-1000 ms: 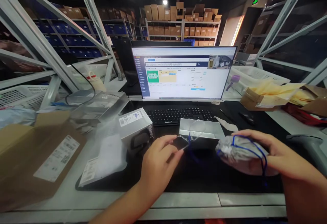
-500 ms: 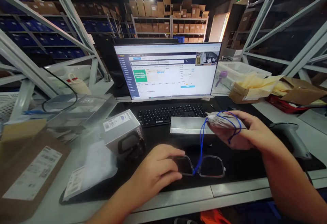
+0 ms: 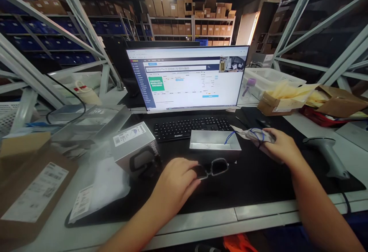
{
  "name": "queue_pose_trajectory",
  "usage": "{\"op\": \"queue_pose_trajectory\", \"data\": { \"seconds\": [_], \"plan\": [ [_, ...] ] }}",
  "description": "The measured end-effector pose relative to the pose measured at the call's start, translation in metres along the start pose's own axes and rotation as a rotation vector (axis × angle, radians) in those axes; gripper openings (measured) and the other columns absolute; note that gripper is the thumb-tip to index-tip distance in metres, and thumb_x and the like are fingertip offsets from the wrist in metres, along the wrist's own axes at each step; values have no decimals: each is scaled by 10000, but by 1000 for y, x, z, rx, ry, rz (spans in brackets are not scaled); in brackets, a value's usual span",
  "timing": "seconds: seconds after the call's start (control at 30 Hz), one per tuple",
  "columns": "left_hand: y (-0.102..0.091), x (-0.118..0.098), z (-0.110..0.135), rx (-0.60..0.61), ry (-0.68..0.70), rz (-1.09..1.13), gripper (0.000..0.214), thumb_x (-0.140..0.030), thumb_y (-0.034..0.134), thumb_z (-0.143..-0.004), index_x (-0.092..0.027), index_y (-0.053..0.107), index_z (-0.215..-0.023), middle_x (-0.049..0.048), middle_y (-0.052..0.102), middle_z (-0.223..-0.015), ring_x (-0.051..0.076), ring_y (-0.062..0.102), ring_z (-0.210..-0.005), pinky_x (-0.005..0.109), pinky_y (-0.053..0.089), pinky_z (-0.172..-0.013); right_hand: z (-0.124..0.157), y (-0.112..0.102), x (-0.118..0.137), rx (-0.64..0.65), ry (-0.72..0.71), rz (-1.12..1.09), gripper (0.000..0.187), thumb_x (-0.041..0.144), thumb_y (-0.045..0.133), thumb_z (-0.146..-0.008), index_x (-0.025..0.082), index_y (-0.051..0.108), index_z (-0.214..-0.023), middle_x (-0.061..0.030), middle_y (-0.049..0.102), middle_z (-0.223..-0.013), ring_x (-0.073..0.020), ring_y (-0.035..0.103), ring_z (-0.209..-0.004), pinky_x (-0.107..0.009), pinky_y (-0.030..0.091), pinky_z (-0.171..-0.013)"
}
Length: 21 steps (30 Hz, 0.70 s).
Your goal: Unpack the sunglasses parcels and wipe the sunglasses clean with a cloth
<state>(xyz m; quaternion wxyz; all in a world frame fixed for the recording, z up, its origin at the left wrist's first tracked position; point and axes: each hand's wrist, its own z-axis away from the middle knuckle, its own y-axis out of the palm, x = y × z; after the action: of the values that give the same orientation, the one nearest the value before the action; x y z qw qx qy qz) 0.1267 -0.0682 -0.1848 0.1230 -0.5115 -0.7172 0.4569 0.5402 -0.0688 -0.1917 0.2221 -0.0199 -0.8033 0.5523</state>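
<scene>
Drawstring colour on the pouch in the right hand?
Blue: the drawstring shows best in the head view, against the grey pouch.

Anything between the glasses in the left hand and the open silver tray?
Nothing visible; only black mat shows between the glasses and the tray. The blue cord of the pouch in the right hand overlaps the tray's right end in view.
</scene>
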Motion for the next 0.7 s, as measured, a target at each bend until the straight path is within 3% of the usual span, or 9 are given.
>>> {"op": "queue_pose_trajectory", "data": {
  "seconds": [0.1, 0.27, 0.4, 0.5, 0.6, 0.63, 0.7],
  "plan": [
    [6, -1, 0, 42, -35, -66, 71, -148, 620, -899, -189, 624, -841, 58, 715, -1121, 240, 646, -1009, 451, 523, -914, 0, 24, -4, 106, -18, -17, 513, 382, 626, -767, 210, 668, -1249, -111, 731, -1151, -322, 690, -1010, -372, 534, -806],
    [3, 1, -2, 41, -99, -221, 58, -137, 598, -905, -179, 629, -879, 82, 705, -1122, 269, 642, -1020, 464, 525, -890, 2, 36, -7, 95, -11, 2, 541, 412, 621, -781, 200, 648, -1278, -129, 695, -1228, -347, 667, -1066, -399, 525, -825],
    [4, 3, -7, 113, 3, -353, 310, -22, 530, -888, -151, 620, -1156, 82, 721, -1031, 243, 656, -856, 407, 544, -732, 3, 37, -13, 85, -24, 18, 537, 414, 628, -788, 197, 640, -1279, -132, 689, -1226, -340, 665, -1065, -397, 524, -833],
    [5, 2, -12, 191, 70, -337, 281, -38, 524, -906, -161, 657, -1121, 62, 738, -933, 234, 668, -830, 393, 556, -723, 2, 41, -21, 96, -51, 10, 556, 407, 634, -786, 176, 630, -1292, -149, 683, -1229, -344, 662, -1075, -407, 527, -855],
    [4, -2, -13, 173, 44, -273, 163, -164, 554, -945, -178, 686, -1038, 102, 721, -1140, 268, 657, -1072, 454, 559, -911, 1, 45, -28, 115, -93, -1, 548, 342, 618, -789, 154, 619, -1303, -160, 672, -1253, -330, 659, -1100, -398, 515, -914],
    [5, -4, -11, 179, 28, -258, 144, -236, 604, -932, -175, 687, -1033, 131, 666, -1276, 302, 617, -1179, 499, 538, -976, 1, 47, -30, 120, -102, -4, 553, 327, 622, -782, 151, 615, -1307, -161, 670, -1256, -324, 656, -1108, -391, 508, -934],
    [10, -7, -7, 227, 8, -239, 302, -401, 765, -812, -157, 687, -971, 199, 483, -1492, 394, 496, -1337, 590, 483, -1053, 0, 49, -32, 123, -111, -9, 594, 346, 652, -767, 155, 599, -1326, -163, 662, -1266, -325, 646, -1131, -390, 500, -955]
  ]
}}
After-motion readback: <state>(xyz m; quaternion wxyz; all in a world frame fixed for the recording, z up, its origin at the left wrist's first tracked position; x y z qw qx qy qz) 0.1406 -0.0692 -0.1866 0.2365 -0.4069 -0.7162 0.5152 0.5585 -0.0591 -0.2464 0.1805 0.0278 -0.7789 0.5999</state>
